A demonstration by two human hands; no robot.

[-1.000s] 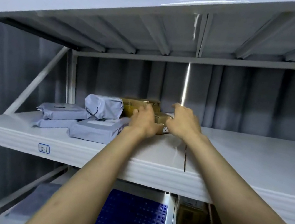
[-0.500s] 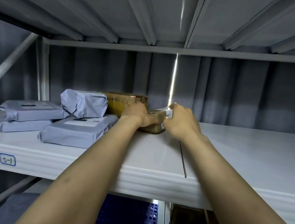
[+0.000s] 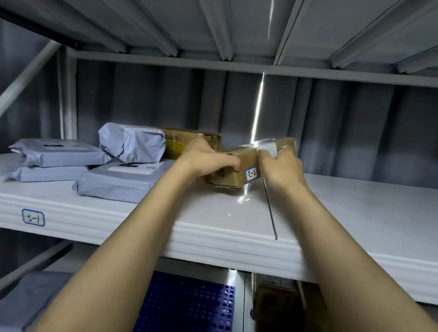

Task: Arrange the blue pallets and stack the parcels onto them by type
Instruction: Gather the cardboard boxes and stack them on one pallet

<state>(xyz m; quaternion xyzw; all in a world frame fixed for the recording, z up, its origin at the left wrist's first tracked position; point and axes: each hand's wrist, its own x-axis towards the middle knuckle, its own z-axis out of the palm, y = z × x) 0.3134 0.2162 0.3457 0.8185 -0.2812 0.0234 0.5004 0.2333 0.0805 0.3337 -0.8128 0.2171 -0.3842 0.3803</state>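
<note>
Cardboard parcel (image 3: 245, 157) | tilted; left hand (image 3: 204, 157), right hand (image 3: 281, 167) | fingers (image 3: 229, 164) clamped on its ends

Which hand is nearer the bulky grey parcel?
Left. The left hand grips the small cardboard box at its left end, just right of the bulky grey parcel; the right hand holds its right side, farther off.
</note>
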